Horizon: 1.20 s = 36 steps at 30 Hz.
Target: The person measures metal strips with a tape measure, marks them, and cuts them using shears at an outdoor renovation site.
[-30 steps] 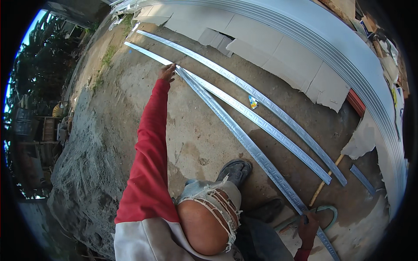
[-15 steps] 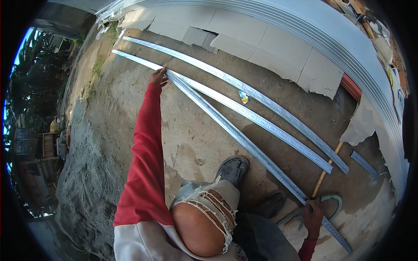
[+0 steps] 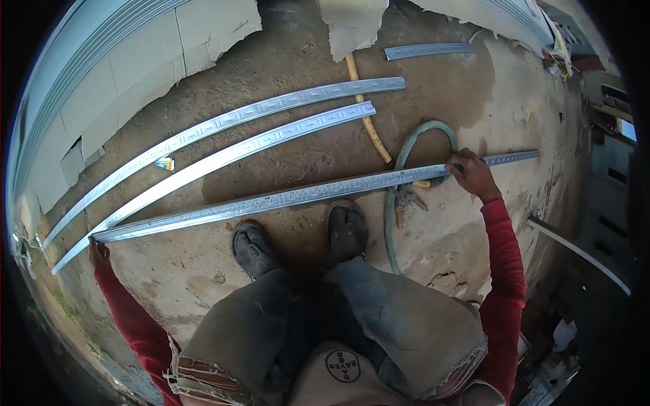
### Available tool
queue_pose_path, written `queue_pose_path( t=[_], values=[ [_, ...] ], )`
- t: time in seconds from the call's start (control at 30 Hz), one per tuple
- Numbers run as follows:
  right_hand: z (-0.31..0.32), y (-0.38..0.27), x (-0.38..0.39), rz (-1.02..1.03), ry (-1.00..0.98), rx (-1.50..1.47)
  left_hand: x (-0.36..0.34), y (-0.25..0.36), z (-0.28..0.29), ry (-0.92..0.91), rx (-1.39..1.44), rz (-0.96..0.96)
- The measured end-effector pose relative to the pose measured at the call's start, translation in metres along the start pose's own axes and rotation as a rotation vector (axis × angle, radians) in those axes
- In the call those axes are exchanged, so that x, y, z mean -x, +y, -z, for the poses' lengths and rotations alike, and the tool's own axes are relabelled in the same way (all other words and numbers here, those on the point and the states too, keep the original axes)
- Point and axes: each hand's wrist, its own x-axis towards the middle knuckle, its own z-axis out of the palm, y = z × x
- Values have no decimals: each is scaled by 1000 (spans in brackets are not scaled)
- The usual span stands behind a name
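A long perforated metal channel (image 3: 298, 197) lies on the concrete floor just in front of my two shoes. My left hand (image 3: 99, 253) rests at its left end, fingers against the metal. Far to the right, my right hand (image 3: 472, 174) presses down on the same channel near its other end, and seems to pinch a small dark thing against it. Two more metal channels (image 3: 257, 145) (image 3: 264, 109) lie parallel beyond it.
A green hose loop (image 3: 423, 135) and a yellow stick (image 3: 365, 111) cross under the channels. Pliers (image 3: 405, 201) lie by my right shoe. A small tape measure (image 3: 164, 163) sits between the channels. White panels (image 3: 135, 61) lie at the back left; a short strip (image 3: 426, 50) at the top.
My view has swung round from the left end to straight above the channels. My left hand stays at the channel's end; my right hand has come up onto its right part.
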Motion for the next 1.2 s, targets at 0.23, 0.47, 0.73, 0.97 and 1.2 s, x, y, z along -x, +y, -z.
queue_pose_path(
  t=[0.23,0.47,0.73,0.97,1.2],
  values=[
    [-28,57,21,-201,29,-1,-36,-7,11,158,-111,11],
    [-40,65,23,-154,50,40,174,31,-159,553,-1310,-1328],
    [-43,61,22,-224,71,48,541,-55,-402,-1149,-875,-1527],
    [-36,54,21,-198,87,94,551,-109,-437,-1254,-1042,-1472],
    [-22,-34,-5,-100,16,-164,453,-63,-371,-1086,-1156,-1602]
  ],
)
